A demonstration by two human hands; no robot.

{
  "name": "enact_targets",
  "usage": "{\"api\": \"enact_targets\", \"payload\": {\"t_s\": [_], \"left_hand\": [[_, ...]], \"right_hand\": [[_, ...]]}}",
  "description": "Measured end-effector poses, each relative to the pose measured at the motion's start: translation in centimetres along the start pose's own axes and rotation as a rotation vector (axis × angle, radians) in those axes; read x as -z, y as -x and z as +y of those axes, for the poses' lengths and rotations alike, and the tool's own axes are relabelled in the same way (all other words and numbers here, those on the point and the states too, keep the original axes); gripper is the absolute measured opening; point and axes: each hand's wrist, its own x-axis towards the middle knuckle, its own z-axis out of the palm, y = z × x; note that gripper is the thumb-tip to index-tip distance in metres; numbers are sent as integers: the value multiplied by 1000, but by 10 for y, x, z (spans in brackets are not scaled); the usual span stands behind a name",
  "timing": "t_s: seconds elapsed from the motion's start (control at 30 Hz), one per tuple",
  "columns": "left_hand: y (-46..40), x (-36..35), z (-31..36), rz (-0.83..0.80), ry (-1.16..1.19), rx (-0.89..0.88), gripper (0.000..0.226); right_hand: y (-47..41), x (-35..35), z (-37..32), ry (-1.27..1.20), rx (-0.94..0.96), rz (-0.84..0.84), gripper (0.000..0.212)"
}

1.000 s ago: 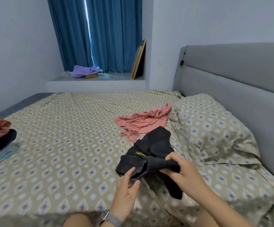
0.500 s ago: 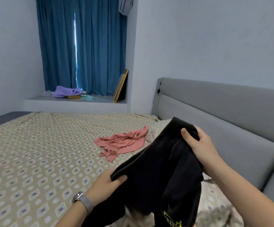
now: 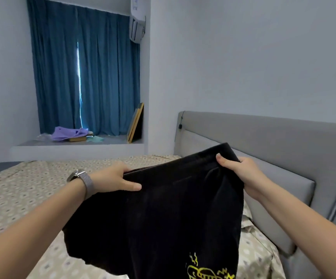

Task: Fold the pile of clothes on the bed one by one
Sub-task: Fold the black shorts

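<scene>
I hold a black garment (image 3: pixel 169 214) with a yellow print near its lower edge up in the air over the bed (image 3: pixel 22 198). My left hand (image 3: pixel 114 179), a watch on its wrist, grips the garment's top edge at the left. My right hand (image 3: pixel 238 170) grips the top edge at the right, thumb over the front. The cloth hangs spread between both hands and hides the bed behind it, including the pink garment seen earlier.
A grey padded headboard (image 3: pixel 273 150) runs along the right, with a patterned pillow (image 3: pixel 253 238) below it. Far back, a window ledge (image 3: pixel 78 143) under blue curtains holds a purple cloth, a book and leaning frames (image 3: pixel 136 122).
Both hands lifted the black garment off the bed and pulled it wide apart by its top edge. My view tilted upward, so the pink garment and the folded stack are out of sight.
</scene>
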Motion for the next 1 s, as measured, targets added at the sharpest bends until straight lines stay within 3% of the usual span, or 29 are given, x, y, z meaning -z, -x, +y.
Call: {"api": "enact_targets", "payload": {"t_s": [0.1, 0.23, 0.33, 0.47, 0.67, 0.83, 1.0], "left_hand": [[12, 18, 7, -132, -169, 32, 36], [25, 18, -14, -265, -374, 160, 37], [33, 12, -34, -244, -191, 217, 39], [33, 14, -28, -73, 256, 306, 44], [17, 25, 28, -46, 366, 385, 24], [6, 23, 51, -53, 685, 320, 24], [-4, 23, 67, -30, 788, 285, 22]], "right_hand": [[-1, 0, -4, -20, 52, 46, 30], [-1, 0, -10, -34, 108, 54, 28], [-3, 0, -11, -20, 109, 48, 28], [-11, 0, -15, -113, 3, 75, 27], [-13, -31, -20, -130, -28, 91, 34], [2, -67, -31, -83, 95, -33, 31], [21, -99, -36, -9, 181, -142, 23]]}}
